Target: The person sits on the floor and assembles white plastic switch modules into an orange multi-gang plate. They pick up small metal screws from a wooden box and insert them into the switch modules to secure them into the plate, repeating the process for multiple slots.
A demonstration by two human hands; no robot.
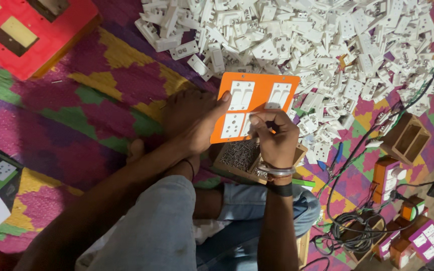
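Knees up near camera; left hand is gripping orange plate steady, right hand is pinching a white switch module into it.

You had one orange plate bearing four white modules – two switches, two sockets – and one tray of screws.

Single head-worn camera looks steeply down, close over lap and floor mat

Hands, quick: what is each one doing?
Left hand: closed on the orange board's left edge.
Right hand: fingers curled at the board's lower edge; grip cannot be told.
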